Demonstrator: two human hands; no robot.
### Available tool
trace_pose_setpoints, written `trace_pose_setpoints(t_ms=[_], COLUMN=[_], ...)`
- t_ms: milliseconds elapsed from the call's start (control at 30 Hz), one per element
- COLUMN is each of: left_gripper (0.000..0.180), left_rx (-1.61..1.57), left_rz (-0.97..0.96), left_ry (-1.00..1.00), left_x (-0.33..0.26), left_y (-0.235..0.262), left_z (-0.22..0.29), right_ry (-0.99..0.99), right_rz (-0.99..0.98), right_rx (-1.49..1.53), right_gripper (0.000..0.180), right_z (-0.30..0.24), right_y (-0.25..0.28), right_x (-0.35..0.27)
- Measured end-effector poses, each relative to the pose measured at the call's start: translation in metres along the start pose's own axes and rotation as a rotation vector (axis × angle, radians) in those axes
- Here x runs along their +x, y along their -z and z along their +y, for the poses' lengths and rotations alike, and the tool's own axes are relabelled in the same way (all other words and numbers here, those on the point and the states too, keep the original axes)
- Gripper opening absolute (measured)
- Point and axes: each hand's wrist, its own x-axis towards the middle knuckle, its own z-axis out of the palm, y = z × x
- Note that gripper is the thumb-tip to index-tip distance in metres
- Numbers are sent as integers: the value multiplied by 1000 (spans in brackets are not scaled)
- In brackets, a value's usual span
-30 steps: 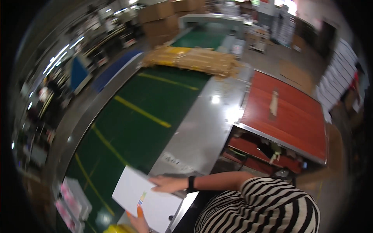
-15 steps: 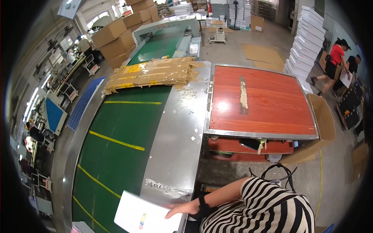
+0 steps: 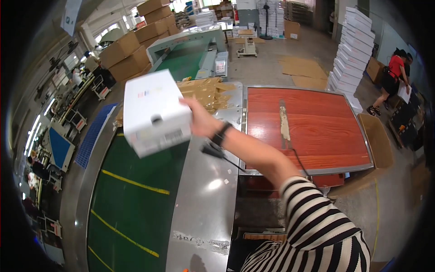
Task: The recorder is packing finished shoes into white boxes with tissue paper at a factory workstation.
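Note:
My right hand grips the right side of a white shoebox, its fingers partly hidden against the box. The shoebox hangs tilted over the far end of a green conveyor belt with yellow cross lines. Behind it, flattened brown cardboard covers the belt's end, partly hidden. A black band circles my right wrist, and a small black device with a cable hangs close by. My left hand is out of view.
A red wood-grain tabletop stands right of the metal conveyor edge. Beyond lies a machine with a second green belt. Brown cartons rise at far left, a stack of white boxes at right. People work at far right.
My right hand has carried the shoebox from the near end of the belt up and away to its far end. The head view has shifted slightly.

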Motion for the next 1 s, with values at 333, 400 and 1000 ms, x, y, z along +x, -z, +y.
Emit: trace_pose_setpoints(t_ms=[333, 400, 1000], left_gripper=[31, 32, 37], left_rx=[409, 481, 1050], left_rz=[113, 127, -637], left_ry=[75, -2, -37], left_x=[20, 27, 111], left_y=[2, -1, -7], left_z=[19, 28, 1], right_ry=[-232, -209, -212], right_rz=[-742, -858, -594], right_rx=[-1078, -1433, -1987], right_gripper=[79, 85, 135], right_z=[171, 233, 278], right_y=[-58, -28, 32], right_x=[-58, -94, -211])
